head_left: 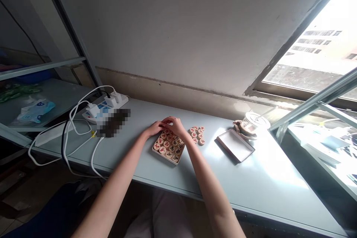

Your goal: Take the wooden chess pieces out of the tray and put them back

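A shallow box [164,156] sits on the desk in front of me, packed with round wooden Chinese chess pieces [166,144] bearing red and black characters. At its far left corner, my left hand [154,129] is closed, its fingers reaching toward the other hand; what they grip is hidden. My right hand [175,126] arches over the far end of the box, fingers bent down and pinched on a chess piece that shows only as a bit of red between the hands. Right of the box, several loose chess pieces [200,131] lie face up in a cluster.
An open box lid [237,145] rests farther right, beside a lidded clear cup with a straw [256,121]. On the left are a white power strip [104,108] with plugs, looping cables [73,119] and a blurred dark object [113,122]. The desk's front edge [192,192] runs close to my body.
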`<state>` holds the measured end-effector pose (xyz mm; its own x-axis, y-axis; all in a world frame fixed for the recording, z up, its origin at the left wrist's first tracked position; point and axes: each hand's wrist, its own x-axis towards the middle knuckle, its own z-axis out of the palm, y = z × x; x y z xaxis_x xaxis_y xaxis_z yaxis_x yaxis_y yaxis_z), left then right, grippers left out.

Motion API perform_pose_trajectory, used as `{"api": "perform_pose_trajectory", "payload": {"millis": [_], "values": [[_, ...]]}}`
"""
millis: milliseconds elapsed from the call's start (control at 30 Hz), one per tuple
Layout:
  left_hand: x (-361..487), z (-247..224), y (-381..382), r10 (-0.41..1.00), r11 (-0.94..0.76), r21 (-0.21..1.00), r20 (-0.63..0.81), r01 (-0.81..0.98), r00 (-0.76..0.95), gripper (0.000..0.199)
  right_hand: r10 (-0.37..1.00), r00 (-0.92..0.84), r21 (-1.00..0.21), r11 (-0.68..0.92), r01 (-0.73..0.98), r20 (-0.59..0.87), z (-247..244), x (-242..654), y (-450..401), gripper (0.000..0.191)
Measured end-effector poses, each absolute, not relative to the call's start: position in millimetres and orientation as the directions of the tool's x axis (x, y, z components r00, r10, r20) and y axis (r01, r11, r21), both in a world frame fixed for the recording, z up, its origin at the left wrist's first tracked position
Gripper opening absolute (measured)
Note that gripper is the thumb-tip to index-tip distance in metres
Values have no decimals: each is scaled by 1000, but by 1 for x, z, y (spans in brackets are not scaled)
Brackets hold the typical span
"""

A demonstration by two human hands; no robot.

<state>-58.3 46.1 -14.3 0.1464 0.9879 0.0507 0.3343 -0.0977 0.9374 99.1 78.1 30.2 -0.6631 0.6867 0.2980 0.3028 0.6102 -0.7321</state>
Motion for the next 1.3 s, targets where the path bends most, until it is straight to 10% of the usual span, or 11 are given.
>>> {"api": "perform_pose_trajectory", "payload": {"millis": [1300], "values": [[-56, -5, 40, 979, -123, 918, 50, 377, 198, 23, 682, -658, -559, 697, 450, 321, 30, 102, 77, 7]]}}
